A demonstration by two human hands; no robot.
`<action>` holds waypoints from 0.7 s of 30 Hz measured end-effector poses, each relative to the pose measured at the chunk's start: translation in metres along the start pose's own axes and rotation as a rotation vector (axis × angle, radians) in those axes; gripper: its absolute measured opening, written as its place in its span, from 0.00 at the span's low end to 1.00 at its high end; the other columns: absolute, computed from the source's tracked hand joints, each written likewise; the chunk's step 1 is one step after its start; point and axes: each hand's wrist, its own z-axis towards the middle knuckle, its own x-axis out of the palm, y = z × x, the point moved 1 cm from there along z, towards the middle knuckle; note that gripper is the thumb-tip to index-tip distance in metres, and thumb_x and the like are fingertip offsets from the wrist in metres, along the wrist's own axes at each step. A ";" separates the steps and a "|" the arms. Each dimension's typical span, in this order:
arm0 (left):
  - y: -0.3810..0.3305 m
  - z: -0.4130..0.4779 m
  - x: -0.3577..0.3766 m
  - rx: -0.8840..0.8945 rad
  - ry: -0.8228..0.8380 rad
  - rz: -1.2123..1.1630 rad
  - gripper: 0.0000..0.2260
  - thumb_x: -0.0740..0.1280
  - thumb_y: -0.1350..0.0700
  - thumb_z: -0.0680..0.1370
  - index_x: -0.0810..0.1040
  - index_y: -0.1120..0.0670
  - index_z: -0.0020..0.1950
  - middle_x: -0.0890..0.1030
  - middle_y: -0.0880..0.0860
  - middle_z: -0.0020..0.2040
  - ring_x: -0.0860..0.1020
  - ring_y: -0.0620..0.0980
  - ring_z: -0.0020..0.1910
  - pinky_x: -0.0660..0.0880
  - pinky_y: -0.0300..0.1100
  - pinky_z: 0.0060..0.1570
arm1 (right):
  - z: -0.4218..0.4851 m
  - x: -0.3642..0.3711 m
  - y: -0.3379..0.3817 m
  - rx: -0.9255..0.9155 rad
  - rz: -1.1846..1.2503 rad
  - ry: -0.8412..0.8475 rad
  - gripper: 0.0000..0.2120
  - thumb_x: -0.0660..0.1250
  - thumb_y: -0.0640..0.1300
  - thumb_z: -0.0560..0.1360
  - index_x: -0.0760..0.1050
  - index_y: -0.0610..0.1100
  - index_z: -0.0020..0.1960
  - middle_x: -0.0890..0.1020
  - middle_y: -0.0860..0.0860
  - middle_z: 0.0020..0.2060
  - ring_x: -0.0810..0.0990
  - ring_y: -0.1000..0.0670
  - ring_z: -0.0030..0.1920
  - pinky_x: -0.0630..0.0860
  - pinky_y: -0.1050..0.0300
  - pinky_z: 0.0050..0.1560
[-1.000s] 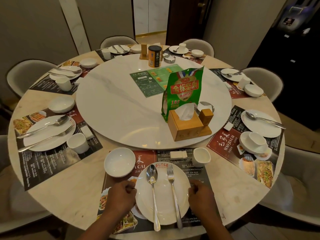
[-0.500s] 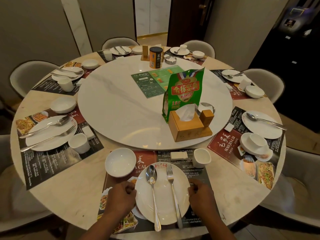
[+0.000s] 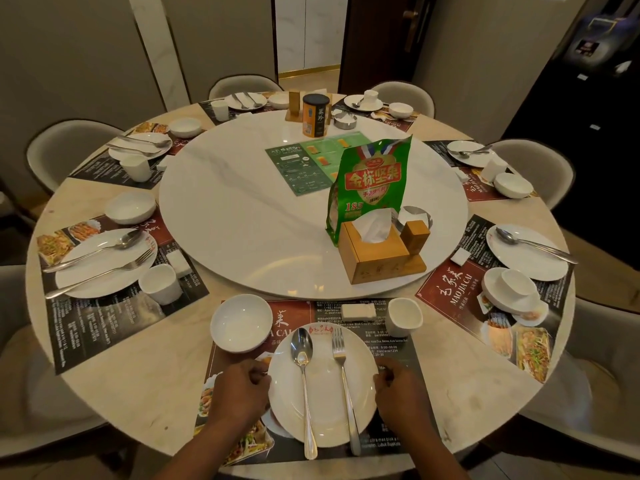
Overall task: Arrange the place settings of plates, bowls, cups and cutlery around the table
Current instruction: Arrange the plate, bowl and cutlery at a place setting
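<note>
Round table (image 3: 138,393) | left hand (image 3: 239,393), right hand (image 3: 403,393) grip plate (image 3: 325,403) edges | spoon (image 3: 302,344), fork (image 3: 340,355) atop

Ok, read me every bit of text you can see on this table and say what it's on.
"金标坚果" and "185": green snack bag.
"MAO JIA CAI": right-hand placemat.
"A CAI": near placemat.
Too small to read: canister label, menu card, placemat fine print.

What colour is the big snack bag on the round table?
The bag is green with a red and gold label; head view.
</note>
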 end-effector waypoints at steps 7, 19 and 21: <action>-0.002 -0.002 -0.001 0.024 -0.034 -0.013 0.07 0.73 0.59 0.74 0.84 0.54 0.51 0.83 0.50 0.48 0.79 0.47 0.43 0.78 0.43 0.51 | 0.002 -0.001 -0.002 -0.051 -0.013 -0.003 0.10 0.66 0.41 0.78 0.79 0.50 0.57 0.82 0.55 0.45 0.79 0.56 0.45 0.72 0.67 0.41; -0.044 -0.033 0.024 0.108 0.177 0.122 0.15 0.74 0.45 0.71 0.77 0.43 0.56 0.84 0.44 0.39 0.80 0.40 0.38 0.78 0.37 0.45 | -0.020 0.023 0.026 -0.229 -0.218 0.052 0.18 0.67 0.55 0.75 0.73 0.55 0.64 0.81 0.56 0.45 0.78 0.56 0.46 0.78 0.59 0.49; -0.045 -0.034 0.027 0.085 0.198 0.147 0.17 0.74 0.44 0.70 0.77 0.42 0.57 0.85 0.45 0.42 0.81 0.42 0.41 0.80 0.40 0.47 | -0.021 0.025 0.027 -0.233 -0.239 0.050 0.19 0.68 0.55 0.74 0.74 0.55 0.64 0.82 0.56 0.47 0.80 0.56 0.47 0.78 0.59 0.50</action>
